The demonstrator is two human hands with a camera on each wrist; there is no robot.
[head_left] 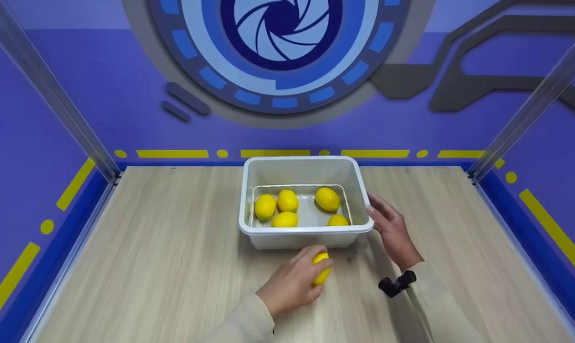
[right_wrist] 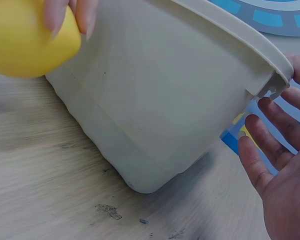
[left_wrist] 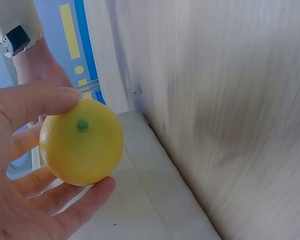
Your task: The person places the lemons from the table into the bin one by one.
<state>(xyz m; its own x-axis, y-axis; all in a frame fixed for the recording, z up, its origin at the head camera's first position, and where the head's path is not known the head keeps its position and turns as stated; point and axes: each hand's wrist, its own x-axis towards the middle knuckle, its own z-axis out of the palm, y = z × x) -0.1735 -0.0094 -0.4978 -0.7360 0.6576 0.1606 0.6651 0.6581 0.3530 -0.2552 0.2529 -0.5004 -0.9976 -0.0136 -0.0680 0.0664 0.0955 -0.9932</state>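
A white plastic bin (head_left: 306,240) stands toward the back of the table, with several yellow lemons (head_left: 327,199) lying on its floor. Just in front of it, my left hand (head_left: 292,281) grips another lemon (left_wrist: 82,142), thumb on one side and fingers on the other. A green stem spot shows on this lemon in the left wrist view. My right hand (head_left: 394,236) holds the bin's right rim (right_wrist: 277,62), thumb at the edge and fingertips just under it. Its lower fingers spread loosely beside the bin wall in the right wrist view.
The bin is on a light wood-grain table (head_left: 173,247). Behind it rises a blue patterned back wall (head_left: 211,136), with side panels left and right and metal posts (head_left: 530,100) at the corners. Dark scuffs (right_wrist: 108,211) mark the tabletop near the bin.
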